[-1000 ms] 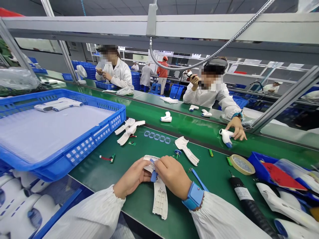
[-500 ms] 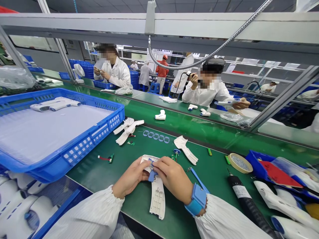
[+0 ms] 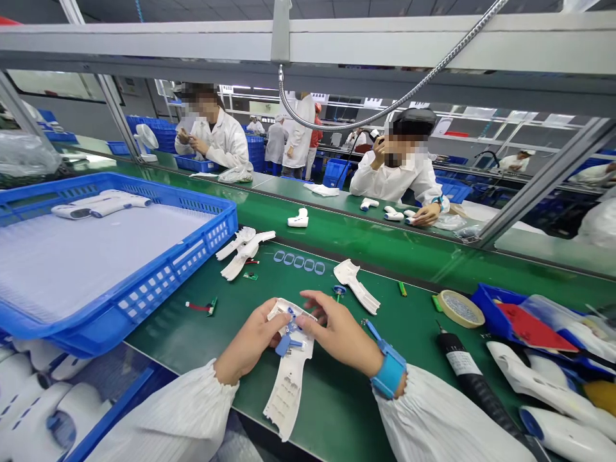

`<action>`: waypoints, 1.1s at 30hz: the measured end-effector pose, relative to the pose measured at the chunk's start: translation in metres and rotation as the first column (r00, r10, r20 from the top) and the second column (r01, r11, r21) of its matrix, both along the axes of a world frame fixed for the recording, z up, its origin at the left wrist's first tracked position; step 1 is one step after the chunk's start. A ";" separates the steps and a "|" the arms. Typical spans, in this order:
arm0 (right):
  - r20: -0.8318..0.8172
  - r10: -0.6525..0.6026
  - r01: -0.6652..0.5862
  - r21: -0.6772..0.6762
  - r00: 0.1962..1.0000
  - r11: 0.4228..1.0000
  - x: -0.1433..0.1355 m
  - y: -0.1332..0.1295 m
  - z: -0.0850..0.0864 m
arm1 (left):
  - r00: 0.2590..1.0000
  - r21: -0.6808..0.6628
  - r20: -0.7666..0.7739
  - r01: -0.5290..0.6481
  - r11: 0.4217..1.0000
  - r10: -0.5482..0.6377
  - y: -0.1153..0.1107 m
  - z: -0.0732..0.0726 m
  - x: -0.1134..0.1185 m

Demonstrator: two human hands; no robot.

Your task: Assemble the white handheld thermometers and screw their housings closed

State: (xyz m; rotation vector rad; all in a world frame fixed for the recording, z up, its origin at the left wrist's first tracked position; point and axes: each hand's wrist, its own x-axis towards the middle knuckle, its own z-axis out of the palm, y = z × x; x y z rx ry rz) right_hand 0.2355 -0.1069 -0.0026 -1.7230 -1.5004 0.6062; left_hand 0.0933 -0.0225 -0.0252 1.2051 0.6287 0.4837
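My left hand (image 3: 250,343) grips the head end of a white plastic shell half (image 3: 285,398), its thumb on the inner side. The shell's ribbed handle points down toward me, tilted a little left. Inside its head sits a blue plastic part (image 3: 287,345) with a flat tab. My right hand (image 3: 339,330) is at the shell's right side, fingers spread, thumb tip close to or touching the blue part. Beyond it lie a second white shell half (image 3: 356,285) and a small round blue-topped part (image 3: 339,292) with wires.
At left stands a blue crate (image 3: 212,234) with white housings. Several blue rings (image 3: 298,263), more shell halves (image 3: 245,250) and a circuit board with red wire (image 3: 209,307) lie on the green mat. Rightward are a screw dish (image 3: 459,309), an electric screwdriver (image 3: 462,366) and a blue bin (image 3: 486,301).
My right fingers have lifted and spread from the blue part. The shell has turned, its handle end swinging left. Across the bench, a co-worker's hand has lowered a white device onto the surface.
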 end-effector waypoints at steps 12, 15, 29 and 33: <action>-0.242 0.027 -0.044 -0.066 0.970 0.997 -0.001 -0.004 -0.008 | 0.998 0.065 0.044 0.030 0.997 -0.033 -0.003 -0.006 0.002; -0.267 0.028 -0.048 -0.068 0.963 0.997 -0.001 -0.005 -0.008 | 0.997 0.072 0.057 0.046 0.996 -0.051 -0.003 -0.005 0.002; -0.212 0.027 -0.041 -0.065 0.977 0.997 -0.005 -0.004 -0.002 | 0.992 0.110 0.054 0.107 0.988 -0.114 -0.008 0.004 0.000; -0.194 0.009 -0.020 -0.052 0.981 0.998 -0.005 -0.004 -0.006 | 0.993 0.122 0.049 0.104 0.987 -0.111 -0.007 0.003 0.002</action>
